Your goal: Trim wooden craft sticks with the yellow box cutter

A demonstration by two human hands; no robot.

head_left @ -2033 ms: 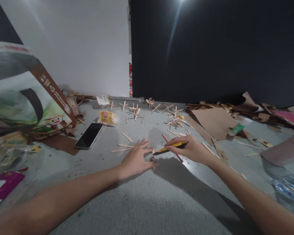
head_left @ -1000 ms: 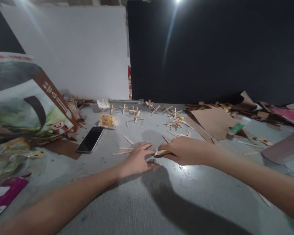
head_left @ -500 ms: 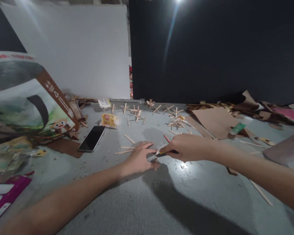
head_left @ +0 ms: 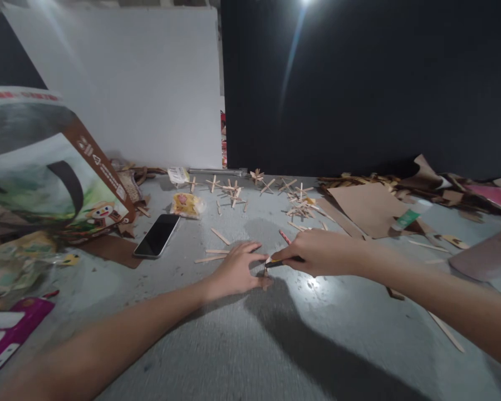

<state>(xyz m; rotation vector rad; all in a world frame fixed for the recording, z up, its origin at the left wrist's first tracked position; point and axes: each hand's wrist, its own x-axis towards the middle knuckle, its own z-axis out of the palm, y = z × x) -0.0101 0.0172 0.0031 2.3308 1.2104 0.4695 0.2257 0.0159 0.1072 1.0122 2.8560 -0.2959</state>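
My left hand (head_left: 237,270) rests on the grey table with its fingers apart, around a small wooden piece (head_left: 266,273) that its fingertips seem to press down. From the right, my right hand (head_left: 313,252) is closed around a dark-handled cutter (head_left: 281,262), its tip pointing left onto the small piece. What part of the piece lies under my fingers is hidden. Flat wooden sticks (head_left: 216,252) lie just behind my left hand. A red-and-white striped stick (head_left: 284,237) shows behind my right hand.
A phone (head_left: 157,236) and a yellow wrapped packet (head_left: 187,205) lie to the left. Crossed wooden sticks (head_left: 235,195) stand at the back. Cardboard (head_left: 365,207) and a glue tube (head_left: 409,216) are at the right, a large printed bag (head_left: 37,172) at the left.
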